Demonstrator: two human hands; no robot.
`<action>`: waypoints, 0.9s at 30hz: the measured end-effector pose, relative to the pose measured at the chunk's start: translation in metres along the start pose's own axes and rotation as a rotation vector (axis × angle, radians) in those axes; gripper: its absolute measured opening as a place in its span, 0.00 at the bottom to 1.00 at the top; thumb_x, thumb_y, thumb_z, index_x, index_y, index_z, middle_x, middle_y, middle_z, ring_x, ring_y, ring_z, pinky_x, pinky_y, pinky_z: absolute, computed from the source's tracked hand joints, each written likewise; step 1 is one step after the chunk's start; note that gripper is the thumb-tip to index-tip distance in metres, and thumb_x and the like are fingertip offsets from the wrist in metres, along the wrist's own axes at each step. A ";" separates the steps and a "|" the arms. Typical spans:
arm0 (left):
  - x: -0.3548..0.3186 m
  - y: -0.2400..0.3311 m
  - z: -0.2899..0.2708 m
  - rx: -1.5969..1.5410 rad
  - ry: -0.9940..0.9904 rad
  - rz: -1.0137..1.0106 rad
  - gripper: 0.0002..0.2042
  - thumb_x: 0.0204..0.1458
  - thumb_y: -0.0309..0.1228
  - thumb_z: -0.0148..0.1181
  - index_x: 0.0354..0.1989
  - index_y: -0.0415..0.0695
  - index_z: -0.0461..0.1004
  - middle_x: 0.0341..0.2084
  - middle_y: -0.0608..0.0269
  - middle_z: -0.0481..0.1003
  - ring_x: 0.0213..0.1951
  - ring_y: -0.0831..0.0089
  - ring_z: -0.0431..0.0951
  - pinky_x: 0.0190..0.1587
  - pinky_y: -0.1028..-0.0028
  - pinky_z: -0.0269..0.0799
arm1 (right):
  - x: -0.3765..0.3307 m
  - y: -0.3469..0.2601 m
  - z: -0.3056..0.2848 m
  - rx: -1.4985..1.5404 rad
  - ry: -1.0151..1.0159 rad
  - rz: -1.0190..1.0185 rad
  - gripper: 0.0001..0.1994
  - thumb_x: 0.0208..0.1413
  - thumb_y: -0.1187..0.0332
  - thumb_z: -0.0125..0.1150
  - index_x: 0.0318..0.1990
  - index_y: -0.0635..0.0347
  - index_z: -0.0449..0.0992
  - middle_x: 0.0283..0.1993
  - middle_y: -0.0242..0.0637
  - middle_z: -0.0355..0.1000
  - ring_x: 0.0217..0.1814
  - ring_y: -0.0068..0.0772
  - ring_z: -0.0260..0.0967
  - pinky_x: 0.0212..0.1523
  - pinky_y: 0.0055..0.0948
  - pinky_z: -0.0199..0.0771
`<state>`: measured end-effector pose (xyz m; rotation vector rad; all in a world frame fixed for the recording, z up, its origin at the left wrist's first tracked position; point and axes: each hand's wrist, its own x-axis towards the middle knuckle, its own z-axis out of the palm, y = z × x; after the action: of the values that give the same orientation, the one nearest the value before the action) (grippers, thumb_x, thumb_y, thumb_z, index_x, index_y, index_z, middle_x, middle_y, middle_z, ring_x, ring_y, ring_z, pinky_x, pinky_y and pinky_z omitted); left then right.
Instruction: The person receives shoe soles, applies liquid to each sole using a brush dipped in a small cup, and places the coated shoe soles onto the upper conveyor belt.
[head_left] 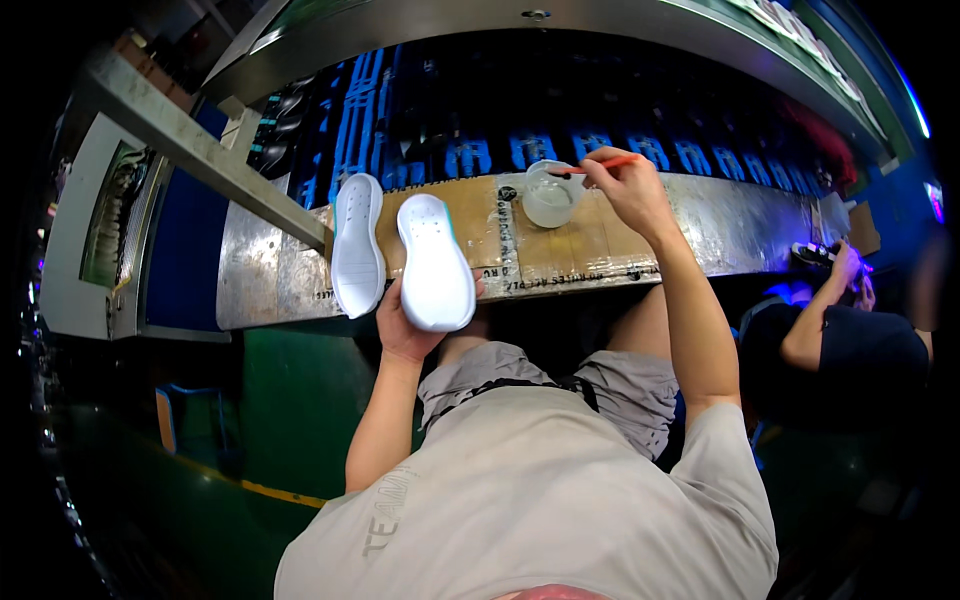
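A white shoe sole (436, 268) rests in my left hand (402, 325), gripped around its heel end above the bench's near edge. Just left of it, a second white shoe sole (358, 245) lies on the bench with its heel end at the edge. My right hand (631, 190) pinches a brush with a red handle (603, 164). The brush's front end is over the rim of a translucent plastic tub (550, 205), which holds a clear or whitish liquid. Whether the bristles touch the liquid I cannot make out.
Taped cardboard (540, 262) covers part of the metal bench (262, 262). Beyond it runs a dark conveyor with blue-lit shoe parts (530, 152). A slanting metal bar (215, 160) crosses at the left. A co-worker (850, 335) at right handles a shoe (815, 253).
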<state>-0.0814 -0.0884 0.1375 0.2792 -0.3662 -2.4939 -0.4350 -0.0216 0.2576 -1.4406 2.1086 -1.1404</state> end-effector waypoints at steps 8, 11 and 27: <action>0.032 0.015 0.010 0.293 -0.095 -0.037 0.42 0.53 0.36 0.70 0.75 0.45 0.55 0.61 0.60 0.72 0.64 0.62 0.72 0.68 0.58 0.68 | -0.038 0.001 0.003 0.167 -0.041 0.001 0.11 0.66 0.66 0.63 0.48 0.63 0.84 0.38 0.35 0.83 0.43 0.25 0.81 0.46 0.25 0.77; 0.033 0.015 0.031 0.427 -0.154 -0.099 0.46 0.50 0.38 0.72 0.76 0.44 0.53 0.63 0.56 0.70 0.65 0.60 0.72 0.68 0.59 0.67 | -0.048 -0.028 0.005 0.415 -0.288 -0.242 0.10 0.64 0.69 0.65 0.49 0.61 0.84 0.40 0.35 0.84 0.44 0.27 0.80 0.47 0.27 0.78; 0.035 0.042 0.095 0.951 -0.181 0.416 0.45 0.37 0.33 0.78 0.68 0.38 0.63 0.62 0.50 0.69 0.65 0.57 0.70 0.68 0.61 0.67 | -0.080 -0.020 0.005 0.250 -0.220 -0.448 0.07 0.62 0.69 0.67 0.44 0.58 0.87 0.32 0.36 0.81 0.35 0.29 0.76 0.37 0.28 0.75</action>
<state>-0.1135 -0.1231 0.2363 0.3000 -1.5085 -1.7805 -0.3852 0.0444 0.2573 -1.8664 1.4761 -1.2741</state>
